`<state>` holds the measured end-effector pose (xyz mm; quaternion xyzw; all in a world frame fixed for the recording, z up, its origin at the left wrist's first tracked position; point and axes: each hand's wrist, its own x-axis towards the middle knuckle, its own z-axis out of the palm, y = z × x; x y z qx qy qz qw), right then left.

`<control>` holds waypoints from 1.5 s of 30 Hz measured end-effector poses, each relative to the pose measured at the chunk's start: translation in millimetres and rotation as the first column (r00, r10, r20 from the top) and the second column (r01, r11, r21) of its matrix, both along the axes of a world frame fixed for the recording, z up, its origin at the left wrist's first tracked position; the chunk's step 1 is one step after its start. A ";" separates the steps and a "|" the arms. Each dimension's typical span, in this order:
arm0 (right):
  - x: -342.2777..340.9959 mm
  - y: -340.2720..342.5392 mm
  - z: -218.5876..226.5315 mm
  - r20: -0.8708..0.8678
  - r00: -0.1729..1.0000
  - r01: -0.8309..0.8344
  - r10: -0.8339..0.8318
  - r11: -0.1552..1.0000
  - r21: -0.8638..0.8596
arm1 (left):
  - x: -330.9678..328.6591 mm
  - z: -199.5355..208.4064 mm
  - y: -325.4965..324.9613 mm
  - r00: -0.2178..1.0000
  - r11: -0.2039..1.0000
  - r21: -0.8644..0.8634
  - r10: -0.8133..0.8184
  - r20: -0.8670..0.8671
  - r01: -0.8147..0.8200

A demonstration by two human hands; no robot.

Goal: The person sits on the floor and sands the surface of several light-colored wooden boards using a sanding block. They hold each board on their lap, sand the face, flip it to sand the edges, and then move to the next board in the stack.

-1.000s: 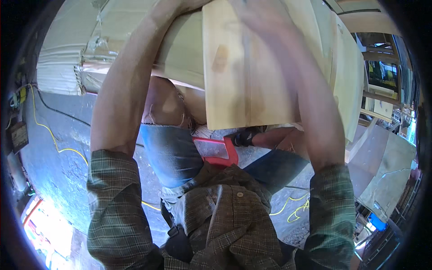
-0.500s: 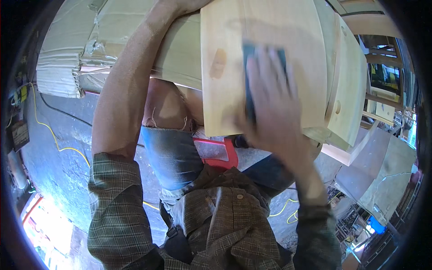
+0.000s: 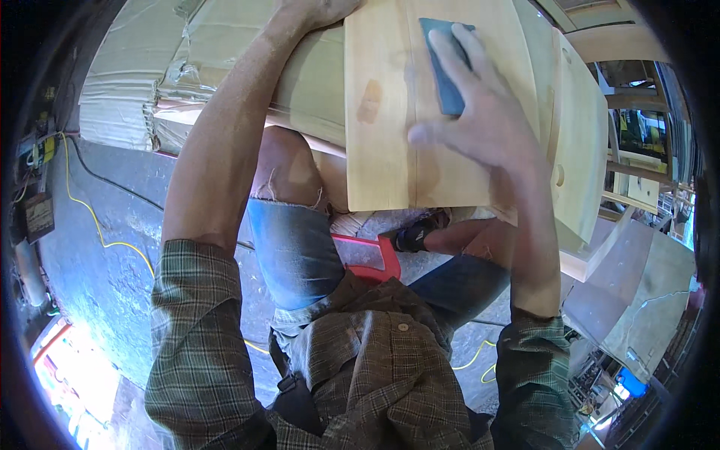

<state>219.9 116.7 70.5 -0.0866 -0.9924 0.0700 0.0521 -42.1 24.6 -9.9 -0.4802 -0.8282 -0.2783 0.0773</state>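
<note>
Cardboard cover (image 3: 225,37) spreading across the top, its near edge running above the knees. Light wooden board (image 3: 381,165) lying over it, its near end jutting past that edge. Second pale wooden piece (image 3: 581,142) standing just beside the board's right edge, a round hole showing in it. Red piece (image 3: 390,259) showing between the thighs; black shoe (image 3: 410,238) sitting beyond it, its pale marks appearing too small to read. Right hand (image 3: 487,120) lying on the board's right half, slightly blurred: fingers spreading wide and flat over the sheet, not wrapping it, thumb sticking out left. Left hand (image 3: 326,9) resting by the board's left edge, fingers running out of view; cannot tell if it's gripping. Blue-grey sheet (image 3: 448,91) lying under the right fingers, toward the board's far right. Orange-brown patch (image 3: 369,101) showing near the board's left edge.
</note>
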 end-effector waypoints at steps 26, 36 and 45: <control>24.4 36.1 -9.5 -0.403 0.860 0.317 -0.314 0.946 -0.062 | -8.9 11.2 -10.7 0.996 0.996 -0.019 -0.092 0.003 0.092; 24.4 31.1 -27.6 -0.519 0.849 0.103 -0.100 0.994 -0.024 | -16.0 9.9 -7.3 0.983 0.986 -0.031 -0.164 -0.078 0.162; -5.2 36.4 -28.4 -0.423 0.906 0.027 0.018 0.995 0.101 | 1.4 14.5 -7.2 0.999 0.999 0.006 -0.041 0.035 0.041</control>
